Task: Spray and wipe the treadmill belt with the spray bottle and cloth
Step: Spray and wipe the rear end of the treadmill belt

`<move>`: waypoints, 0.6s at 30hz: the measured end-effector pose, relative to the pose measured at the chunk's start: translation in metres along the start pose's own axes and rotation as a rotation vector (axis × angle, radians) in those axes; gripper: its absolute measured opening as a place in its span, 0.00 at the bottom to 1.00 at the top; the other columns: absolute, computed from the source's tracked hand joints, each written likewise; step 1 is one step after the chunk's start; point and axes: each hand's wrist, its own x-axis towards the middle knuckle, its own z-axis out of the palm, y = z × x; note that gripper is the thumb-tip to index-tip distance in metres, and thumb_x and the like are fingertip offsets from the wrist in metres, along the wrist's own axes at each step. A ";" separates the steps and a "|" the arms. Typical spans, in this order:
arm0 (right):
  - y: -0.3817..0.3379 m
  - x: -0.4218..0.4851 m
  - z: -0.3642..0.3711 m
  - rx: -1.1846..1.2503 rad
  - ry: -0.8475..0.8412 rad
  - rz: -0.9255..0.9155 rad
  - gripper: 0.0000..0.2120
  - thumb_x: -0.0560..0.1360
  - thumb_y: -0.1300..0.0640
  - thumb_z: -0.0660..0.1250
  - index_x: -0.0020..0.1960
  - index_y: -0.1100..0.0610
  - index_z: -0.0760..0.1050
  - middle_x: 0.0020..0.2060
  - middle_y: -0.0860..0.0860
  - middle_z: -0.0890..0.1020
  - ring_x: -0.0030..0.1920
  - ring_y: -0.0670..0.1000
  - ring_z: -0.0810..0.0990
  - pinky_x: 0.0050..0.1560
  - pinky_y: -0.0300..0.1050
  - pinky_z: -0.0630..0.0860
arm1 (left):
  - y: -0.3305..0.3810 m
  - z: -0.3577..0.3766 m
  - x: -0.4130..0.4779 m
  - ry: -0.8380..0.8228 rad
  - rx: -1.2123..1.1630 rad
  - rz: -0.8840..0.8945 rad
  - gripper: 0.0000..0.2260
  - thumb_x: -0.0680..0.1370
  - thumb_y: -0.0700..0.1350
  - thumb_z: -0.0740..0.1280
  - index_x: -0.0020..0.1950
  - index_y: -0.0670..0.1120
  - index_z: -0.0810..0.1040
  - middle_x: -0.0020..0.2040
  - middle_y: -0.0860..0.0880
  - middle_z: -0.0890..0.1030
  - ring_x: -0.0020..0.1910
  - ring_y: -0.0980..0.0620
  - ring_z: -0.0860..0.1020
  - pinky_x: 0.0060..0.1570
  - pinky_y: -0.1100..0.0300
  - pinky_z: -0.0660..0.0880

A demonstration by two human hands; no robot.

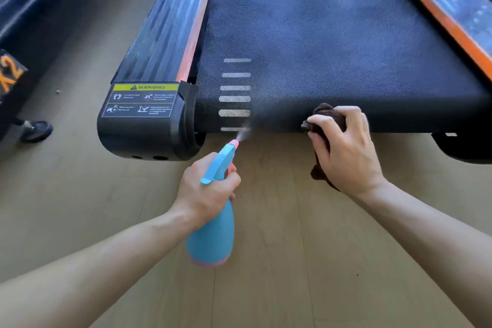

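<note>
Looking down from my head, my left hand (206, 189) is wrapped around the neck of the blue spray bottle (213, 231), with a finger curled over the trigger. The bottle hangs over the wooden floor (279, 274), just short of the end of the treadmill. Its long axis runs from the pink-rimmed base nearest me up and away, leaning a little to the right, so the pink nozzle (234, 143) points at the near edge of the treadmill belt (332, 48). A thin puff of mist (245, 132) fans out from the nozzle toward the white stripes (235, 98) printed on the belt. My right hand (346, 149) grips a bunched dark brown cloth (323, 110), fingers curled around it, and holds it against the belt's rounded near edge, to the right of the spray. Left of the belt are a ribbed side rail (165, 24) with an orange strip and a yellow warning label (142, 100) on the end cap. A dark shoe (37, 130) sits on the floor at far left.
</note>
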 end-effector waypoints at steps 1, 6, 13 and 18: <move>-0.003 0.000 0.003 0.009 0.001 -0.005 0.10 0.80 0.54 0.66 0.59 0.57 0.79 0.55 0.62 0.74 0.52 0.63 0.73 0.57 0.52 0.71 | -0.001 -0.002 -0.001 0.017 0.008 0.003 0.07 0.69 0.49 0.66 0.38 0.46 0.74 0.34 0.53 0.79 0.32 0.49 0.85 0.42 0.53 0.77; -0.016 0.012 0.027 0.013 0.065 -0.016 0.10 0.81 0.54 0.67 0.60 0.57 0.79 0.57 0.63 0.74 0.53 0.64 0.73 0.58 0.57 0.74 | -0.006 -0.012 0.000 0.039 -0.036 0.012 0.05 0.70 0.49 0.68 0.39 0.48 0.78 0.44 0.54 0.85 0.34 0.49 0.85 0.45 0.43 0.84; -0.089 0.061 0.098 -0.125 0.174 -0.137 0.08 0.78 0.53 0.69 0.57 0.50 0.79 0.58 0.59 0.75 0.49 0.63 0.74 0.46 0.57 0.72 | -0.014 -0.023 0.004 0.038 -0.080 0.054 0.04 0.70 0.46 0.68 0.40 0.47 0.80 0.42 0.49 0.84 0.32 0.48 0.81 0.43 0.37 0.83; -0.075 0.057 0.102 -0.208 0.091 -0.519 0.13 0.77 0.58 0.66 0.61 0.50 0.78 0.59 0.58 0.71 0.51 0.61 0.74 0.46 0.57 0.73 | -0.019 -0.030 0.004 0.012 -0.064 0.047 0.08 0.70 0.45 0.67 0.44 0.42 0.79 0.42 0.44 0.83 0.31 0.46 0.80 0.44 0.37 0.82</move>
